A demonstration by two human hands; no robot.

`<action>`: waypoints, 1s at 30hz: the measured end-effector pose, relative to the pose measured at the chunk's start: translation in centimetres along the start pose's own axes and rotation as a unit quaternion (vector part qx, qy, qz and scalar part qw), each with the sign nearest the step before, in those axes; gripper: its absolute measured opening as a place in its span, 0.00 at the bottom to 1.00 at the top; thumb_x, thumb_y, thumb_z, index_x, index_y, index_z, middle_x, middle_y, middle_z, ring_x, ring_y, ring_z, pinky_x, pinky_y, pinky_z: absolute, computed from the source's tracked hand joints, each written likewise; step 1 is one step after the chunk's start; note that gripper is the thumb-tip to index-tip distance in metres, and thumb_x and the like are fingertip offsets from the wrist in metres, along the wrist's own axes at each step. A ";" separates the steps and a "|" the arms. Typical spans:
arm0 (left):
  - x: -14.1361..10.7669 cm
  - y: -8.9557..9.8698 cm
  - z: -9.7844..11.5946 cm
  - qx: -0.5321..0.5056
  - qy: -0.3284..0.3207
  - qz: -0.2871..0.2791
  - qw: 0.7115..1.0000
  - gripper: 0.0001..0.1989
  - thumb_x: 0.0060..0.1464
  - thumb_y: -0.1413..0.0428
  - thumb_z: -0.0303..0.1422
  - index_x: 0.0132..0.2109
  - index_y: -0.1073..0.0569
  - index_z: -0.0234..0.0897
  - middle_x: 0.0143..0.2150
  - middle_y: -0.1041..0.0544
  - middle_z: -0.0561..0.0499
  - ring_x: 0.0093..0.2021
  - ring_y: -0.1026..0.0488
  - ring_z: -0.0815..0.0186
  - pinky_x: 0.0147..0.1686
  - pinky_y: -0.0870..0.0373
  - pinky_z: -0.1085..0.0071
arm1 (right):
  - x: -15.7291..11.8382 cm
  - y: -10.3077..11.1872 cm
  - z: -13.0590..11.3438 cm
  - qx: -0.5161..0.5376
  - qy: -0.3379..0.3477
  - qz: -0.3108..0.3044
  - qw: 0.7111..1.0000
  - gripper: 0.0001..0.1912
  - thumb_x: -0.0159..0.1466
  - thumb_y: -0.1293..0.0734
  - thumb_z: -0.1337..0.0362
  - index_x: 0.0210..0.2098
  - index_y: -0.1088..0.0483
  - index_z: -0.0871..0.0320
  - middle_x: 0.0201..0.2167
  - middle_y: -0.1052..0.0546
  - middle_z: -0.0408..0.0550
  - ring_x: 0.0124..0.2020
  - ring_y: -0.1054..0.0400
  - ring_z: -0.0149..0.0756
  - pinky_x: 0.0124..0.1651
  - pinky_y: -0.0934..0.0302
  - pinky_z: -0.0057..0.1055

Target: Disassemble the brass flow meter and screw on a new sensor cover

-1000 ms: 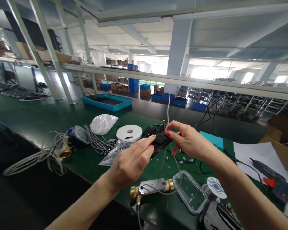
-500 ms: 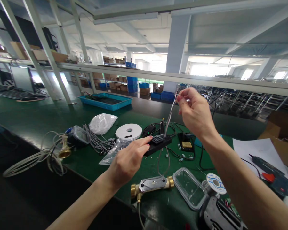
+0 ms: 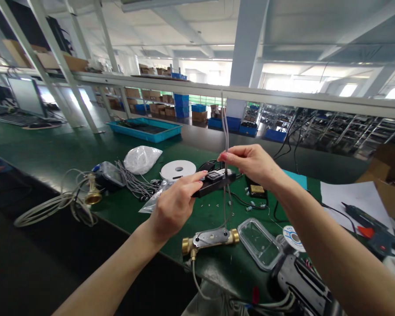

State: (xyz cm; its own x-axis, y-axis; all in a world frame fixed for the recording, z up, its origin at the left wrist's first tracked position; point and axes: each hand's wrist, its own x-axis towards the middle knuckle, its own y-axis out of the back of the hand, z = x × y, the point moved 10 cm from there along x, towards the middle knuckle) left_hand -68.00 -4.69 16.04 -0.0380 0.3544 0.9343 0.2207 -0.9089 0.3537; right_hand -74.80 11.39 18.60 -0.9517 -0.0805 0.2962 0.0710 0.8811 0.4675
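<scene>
Black box [image 3: 217, 188] edge under left hand [image 3: 174, 206] | bench bits [image 3: 249, 208] (tiny) unclear

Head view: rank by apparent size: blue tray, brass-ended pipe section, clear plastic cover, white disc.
1. Blue tray
2. Brass-ended pipe section and clear plastic cover: too alike to rank, and both sit nearer the camera than the tray
3. White disc

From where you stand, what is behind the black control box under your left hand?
Behind the black box lie a small black device and dark cables. The green bench under the box is covered and cannot be seen.
</scene>
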 end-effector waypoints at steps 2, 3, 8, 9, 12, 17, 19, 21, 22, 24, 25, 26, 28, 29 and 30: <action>-0.7 -0.6 -0.5 -0.016 0.017 -0.010 1.000 0.12 0.58 0.49 0.15 0.47 0.37 0.31 0.51 0.28 0.39 0.52 0.30 0.61 0.52 0.28 0.64 | 0.1 1.3 -0.6 -0.005 0.020 0.059 0.998 0.19 0.56 0.33 0.48 0.31 0.24 0.60 0.18 0.36 0.39 0.21 0.49 0.23 0.25 0.55 0.27; -1.2 -0.9 -0.7 -0.025 0.027 -0.016 0.999 0.12 0.58 0.50 0.16 0.47 0.37 0.32 0.50 0.28 0.39 0.52 0.30 0.62 0.51 0.28 0.65 | 0.0 1.9 -0.7 -0.001 0.025 0.082 0.996 0.19 0.56 0.33 0.49 0.30 0.24 0.61 0.18 0.37 0.38 0.20 0.50 0.22 0.24 0.55 0.27; -5.5 -3.5 -1.0 -0.043 0.052 -0.079 0.995 0.15 0.59 0.54 0.15 0.51 0.36 0.30 0.51 0.29 0.39 0.53 0.31 0.64 0.53 0.29 0.67 | -0.8 3.1 0.1 0.056 0.043 0.139 0.988 0.18 0.55 0.31 0.49 0.31 0.24 0.60 0.18 0.37 0.39 0.20 0.49 0.23 0.23 0.55 0.27; -6.7 -4.1 -0.9 -0.045 0.052 -0.097 0.993 0.16 0.60 0.54 0.15 0.52 0.36 0.30 0.52 0.30 0.39 0.53 0.31 0.64 0.53 0.29 0.66 | -1.0 3.2 0.3 0.062 0.048 0.144 0.986 0.18 0.55 0.31 0.49 0.31 0.24 0.59 0.18 0.37 0.39 0.20 0.48 0.23 0.23 0.54 0.27; -9.9 -5.3 -0.9 -0.059 0.075 -0.131 0.987 0.18 0.61 0.55 0.16 0.55 0.37 0.32 0.54 0.31 0.40 0.55 0.32 0.64 0.54 0.30 0.65 | -1.5 3.4 1.1 0.062 0.056 0.156 0.984 0.17 0.57 0.32 0.49 0.32 0.25 0.58 0.19 0.36 0.40 0.21 0.47 0.24 0.24 0.52 0.27; -12.8 -6.0 -0.7 -0.094 0.101 -0.138 0.981 0.18 0.60 0.54 0.16 0.55 0.37 0.31 0.55 0.33 0.38 0.55 0.33 0.62 0.55 0.30 0.63 | -1.9 3.2 2.2 0.070 0.055 0.163 0.983 0.16 0.59 0.34 0.50 0.33 0.25 0.57 0.21 0.36 0.40 0.22 0.45 0.24 0.25 0.49 0.28; -13.2 -6.2 -0.7 -0.115 0.110 -0.132 0.978 0.17 0.59 0.53 0.16 0.54 0.37 0.31 0.55 0.33 0.38 0.55 0.33 0.61 0.54 0.30 0.63 | -2.0 3.2 2.2 0.087 0.061 0.163 0.981 0.15 0.60 0.34 0.51 0.33 0.25 0.56 0.21 0.36 0.40 0.23 0.44 0.24 0.26 0.48 0.28; -13.5 -6.4 -1.4 -0.152 0.151 -0.114 0.970 0.16 0.60 0.53 0.17 0.53 0.36 0.32 0.54 0.32 0.40 0.54 0.32 0.62 0.54 0.30 0.64 | -2.0 3.3 2.2 0.107 0.071 0.159 0.979 0.15 0.60 0.34 0.51 0.34 0.26 0.56 0.21 0.36 0.40 0.23 0.44 0.23 0.26 0.47 0.27; -13.8 -6.5 -1.8 -0.170 0.177 -0.104 0.964 0.15 0.61 0.54 0.18 0.53 0.35 0.33 0.53 0.31 0.41 0.53 0.32 0.63 0.54 0.30 0.65 | -2.0 3.3 2.3 0.122 0.073 0.153 0.978 0.15 0.60 0.34 0.51 0.34 0.26 0.55 0.21 0.36 0.39 0.23 0.44 0.23 0.26 0.46 0.27; -14.2 -6.7 -2.5 -0.188 0.218 -0.091 0.953 0.14 0.62 0.55 0.19 0.52 0.35 0.34 0.52 0.30 0.44 0.53 0.31 0.65 0.54 0.31 0.67 | -2.2 2.9 3.2 0.156 0.059 0.126 0.978 0.14 0.59 0.33 0.51 0.35 0.26 0.56 0.23 0.35 0.39 0.22 0.44 0.23 0.25 0.46 0.26; -14.3 -6.7 -2.7 -0.188 0.228 -0.088 0.951 0.14 0.62 0.56 0.19 0.52 0.34 0.34 0.52 0.30 0.45 0.53 0.31 0.66 0.55 0.32 0.67 | -2.3 2.5 4.0 0.166 0.040 0.107 0.979 0.15 0.58 0.32 0.51 0.37 0.26 0.56 0.24 0.33 0.40 0.22 0.45 0.22 0.25 0.47 0.25; -14.3 -6.8 -2.7 -0.186 0.231 -0.085 0.951 0.15 0.62 0.56 0.19 0.52 0.34 0.35 0.52 0.30 0.45 0.53 0.32 0.66 0.55 0.32 0.67 | -2.6 1.8 5.1 0.164 0.010 0.081 0.983 0.16 0.57 0.31 0.51 0.39 0.26 0.56 0.26 0.31 0.40 0.22 0.45 0.22 0.24 0.47 0.25; -14.2 -6.7 -2.8 -0.187 0.233 -0.080 0.951 0.14 0.63 0.56 0.20 0.52 0.34 0.34 0.51 0.30 0.45 0.53 0.32 0.66 0.55 0.32 0.67 | -3.4 -0.2 8.0 0.109 -0.067 0.011 0.992 0.20 0.56 0.30 0.50 0.42 0.27 0.57 0.30 0.28 0.42 0.22 0.44 0.22 0.23 0.49 0.25; -14.1 -6.7 -2.7 -0.190 0.232 -0.079 0.951 0.14 0.63 0.57 0.20 0.51 0.34 0.34 0.51 0.30 0.45 0.53 0.32 0.66 0.54 0.32 0.67 | -4.1 -1.5 9.6 0.067 -0.103 -0.034 0.992 0.21 0.56 0.31 0.50 0.42 0.27 0.58 0.31 0.27 0.43 0.23 0.43 0.23 0.24 0.48 0.25; -14.0 -6.7 -2.7 -0.193 0.229 -0.078 0.951 0.13 0.63 0.57 0.20 0.51 0.33 0.34 0.51 0.30 0.45 0.53 0.32 0.66 0.54 0.32 0.67 | -4.8 -2.8 11.0 0.025 -0.131 -0.084 0.987 0.21 0.56 0.31 0.50 0.42 0.26 0.58 0.32 0.26 0.43 0.25 0.41 0.24 0.26 0.47 0.25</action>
State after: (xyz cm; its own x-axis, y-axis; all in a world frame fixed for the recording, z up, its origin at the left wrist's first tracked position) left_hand -71.62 -4.15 0.69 -0.4817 0.4393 0.7582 -0.1927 -0.8972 0.3974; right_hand -73.71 14.45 6.67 -0.9939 -0.1099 -0.0112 -0.1032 0.8879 0.4482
